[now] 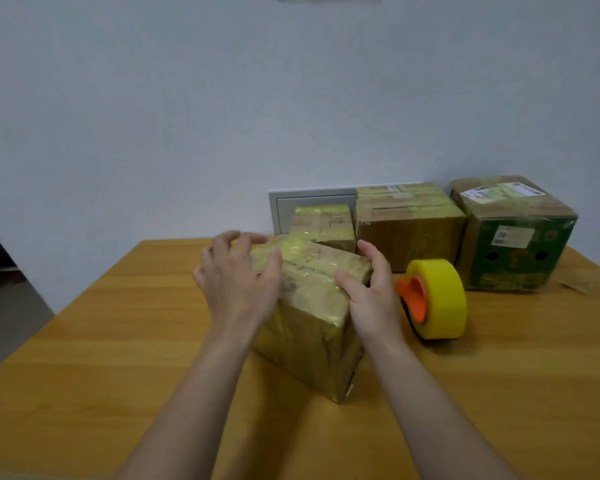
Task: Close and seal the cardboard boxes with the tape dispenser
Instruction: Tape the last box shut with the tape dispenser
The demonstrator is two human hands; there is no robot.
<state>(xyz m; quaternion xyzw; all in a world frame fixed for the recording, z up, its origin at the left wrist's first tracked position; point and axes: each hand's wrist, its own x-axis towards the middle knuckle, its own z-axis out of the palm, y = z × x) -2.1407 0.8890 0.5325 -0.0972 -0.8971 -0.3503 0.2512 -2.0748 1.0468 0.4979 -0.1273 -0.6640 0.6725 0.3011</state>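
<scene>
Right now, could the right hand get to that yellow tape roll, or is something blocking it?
Probably yes. The tape dispenser stands just beside the right hand, nothing between them; the hand must first let go of the box.

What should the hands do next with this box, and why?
Probably reach the right hand over to the tape dispenser beside it, while the left hand steadies the box: a slit shows along its top seam, and neither hand holds the tape.
</scene>
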